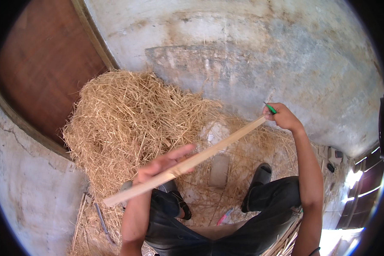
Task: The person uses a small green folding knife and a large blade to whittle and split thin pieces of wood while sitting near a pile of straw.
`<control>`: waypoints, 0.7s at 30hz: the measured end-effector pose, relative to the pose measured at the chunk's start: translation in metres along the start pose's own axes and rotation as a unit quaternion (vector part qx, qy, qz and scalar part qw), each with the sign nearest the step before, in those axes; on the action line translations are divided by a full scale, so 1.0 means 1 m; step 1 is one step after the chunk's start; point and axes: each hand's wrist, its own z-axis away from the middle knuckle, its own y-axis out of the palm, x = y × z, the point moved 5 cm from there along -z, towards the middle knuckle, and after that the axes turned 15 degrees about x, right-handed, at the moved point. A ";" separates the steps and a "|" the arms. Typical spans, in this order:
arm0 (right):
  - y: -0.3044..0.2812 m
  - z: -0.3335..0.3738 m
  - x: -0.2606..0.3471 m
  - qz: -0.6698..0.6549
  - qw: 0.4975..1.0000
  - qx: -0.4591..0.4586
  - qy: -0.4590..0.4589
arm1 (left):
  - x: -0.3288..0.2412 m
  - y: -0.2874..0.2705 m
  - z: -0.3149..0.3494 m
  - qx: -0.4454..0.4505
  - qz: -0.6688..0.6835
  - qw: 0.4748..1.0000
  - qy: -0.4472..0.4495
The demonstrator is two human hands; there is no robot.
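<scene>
A long, flat, pale bamboo strip (pixel 217 147) slants across in front of me, its far end up to the right and its near end down to the left. My right hand (pixel 282 117) is closed around the far end. That same hand also has a small green-handled tool (pixel 270 108) with a thin dark tip, probably a knife. My left hand (pixel 158 166), a little blurred, is behind the strip near a rough joint in it. Its fingers stretch out past the strip's upper edge and are not wrapped around it; whether the palm touches it I cannot tell.
A big heap of straw-like shavings (pixel 128 115) lies against the stained wall (pixel 243 51) and the brown door (pixel 47 64). A flat block (pixel 219 170) rests between my feet. Left of me, a curved blade-like tool (pixel 101 217) lies on shavings. A pink object (pixel 222 218) lies below.
</scene>
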 end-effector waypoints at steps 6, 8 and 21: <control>-0.028 0.007 -0.025 0.047 0.990 -0.124 -0.048 | 0.038 0.025 -0.021 0.037 0.015 0.970 -0.242; -0.022 0.008 -0.013 0.131 0.946 -0.236 -0.178 | 0.040 0.025 -0.024 0.017 0.007 0.978 -0.210; 0.077 0.013 0.075 0.118 0.980 -0.080 -0.136 | 0.034 0.002 -0.026 -0.168 -0.067 0.978 -0.107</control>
